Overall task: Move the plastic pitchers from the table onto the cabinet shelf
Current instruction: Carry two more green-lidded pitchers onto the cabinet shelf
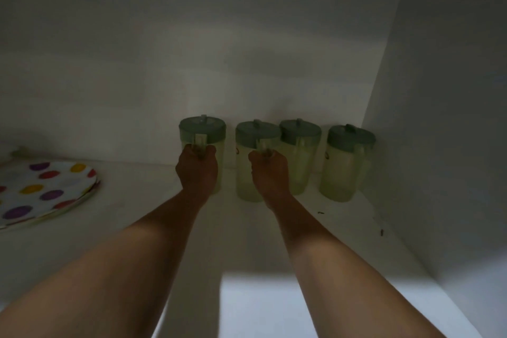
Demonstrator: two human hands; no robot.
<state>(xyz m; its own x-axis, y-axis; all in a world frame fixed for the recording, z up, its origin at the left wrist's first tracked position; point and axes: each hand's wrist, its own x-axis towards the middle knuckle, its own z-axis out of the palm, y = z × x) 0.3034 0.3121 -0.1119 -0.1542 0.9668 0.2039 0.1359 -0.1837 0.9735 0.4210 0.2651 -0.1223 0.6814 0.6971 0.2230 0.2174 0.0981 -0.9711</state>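
My left hand (196, 170): fist closed round handle of leftmost pale-green lidded plastic pitcher (202, 145).
My right hand (270, 173): closed on second pitcher's (256, 151) handle.
White cabinet shelf (153, 200): four pitchers upright.

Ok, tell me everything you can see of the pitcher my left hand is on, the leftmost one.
The leftmost pitcher is pale, translucent yellow-green plastic with a round grey-green lid carrying a small tab on top. It stands upright at the back of the cabinet shelf, set apart from the three others in the row. Its handle faces the camera, and the left hand is closed around it. Contents cannot be told in the dim light.
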